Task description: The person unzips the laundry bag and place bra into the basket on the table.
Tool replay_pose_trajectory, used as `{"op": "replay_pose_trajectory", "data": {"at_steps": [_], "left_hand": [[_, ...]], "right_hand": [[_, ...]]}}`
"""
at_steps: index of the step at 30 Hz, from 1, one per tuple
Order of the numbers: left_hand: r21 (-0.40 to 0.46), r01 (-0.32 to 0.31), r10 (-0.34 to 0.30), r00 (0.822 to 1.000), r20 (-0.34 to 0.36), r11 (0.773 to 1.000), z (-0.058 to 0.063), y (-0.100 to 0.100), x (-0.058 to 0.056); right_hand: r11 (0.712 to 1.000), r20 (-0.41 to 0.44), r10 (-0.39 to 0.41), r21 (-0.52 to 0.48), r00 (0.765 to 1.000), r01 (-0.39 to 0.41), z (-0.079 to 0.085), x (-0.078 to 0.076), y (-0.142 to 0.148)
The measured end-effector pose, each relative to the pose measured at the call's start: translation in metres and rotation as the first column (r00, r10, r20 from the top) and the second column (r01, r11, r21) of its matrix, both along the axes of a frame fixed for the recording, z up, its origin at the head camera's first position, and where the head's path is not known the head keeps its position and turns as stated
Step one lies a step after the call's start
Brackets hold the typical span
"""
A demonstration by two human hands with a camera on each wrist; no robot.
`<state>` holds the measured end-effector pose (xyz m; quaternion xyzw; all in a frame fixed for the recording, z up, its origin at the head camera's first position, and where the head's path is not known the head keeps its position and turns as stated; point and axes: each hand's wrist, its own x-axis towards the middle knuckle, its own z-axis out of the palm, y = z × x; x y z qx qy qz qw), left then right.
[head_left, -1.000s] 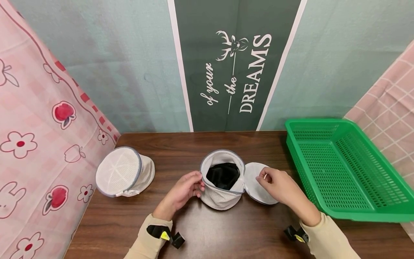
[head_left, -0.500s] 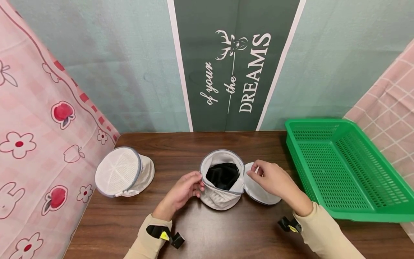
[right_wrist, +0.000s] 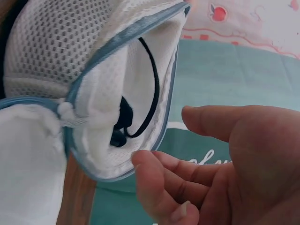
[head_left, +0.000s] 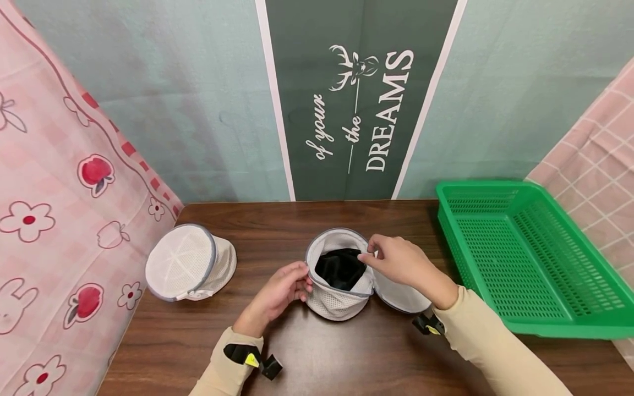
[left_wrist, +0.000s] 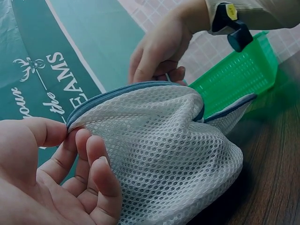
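A white mesh laundry bag (head_left: 334, 305) with a grey-blue zip edge stands upright, its round top unzipped. My left hand (head_left: 283, 287) pinches the left side of its rim between thumb and fingertips. The round lid (head_left: 403, 297) lies folded out to the right. Inside sits a black cloth item (head_left: 339, 269); a thin black strap (right_wrist: 154, 89) runs up the inner wall in the right wrist view. My right hand (head_left: 403, 265) hovers over the lid with fingertips at the bag's right rim, thumb and fingers apart, holding nothing.
A second white mesh bag (head_left: 180, 264), its lid on top, leans at the left of the brown wooden table (head_left: 317, 363). A green plastic basket (head_left: 525, 327) stands at the right. Printed curtains (head_left: 223, 110) hang behind and at both sides.
My right hand has moved left, from above the lid to the right rim of the bag. The left hand keeps its hold, and the bags have stayed in place.
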<state>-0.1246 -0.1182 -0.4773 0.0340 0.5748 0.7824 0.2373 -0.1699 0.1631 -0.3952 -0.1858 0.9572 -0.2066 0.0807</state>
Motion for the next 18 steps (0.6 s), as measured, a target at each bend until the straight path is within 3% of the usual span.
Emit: {"op": "replay_pose_trajectory", "data": {"at_steps": [8, 18], "left_hand": [[0.005, 0.007, -0.007, 1.0, -0.016, 1.0, -0.001, -0.001, 0.0], [0.003, 0.009, -0.009, 1.0, -0.01, 1.0, -0.001, -0.001, 0.002]], "right_hand": [[0.994, 0.012, 0.043, 0.1, 0.999, -0.044, 0.004, -0.013, -0.018], [0.978, 0.056, 0.034, 0.206, 0.998, -0.044, -0.006, -0.022, -0.029]]}}
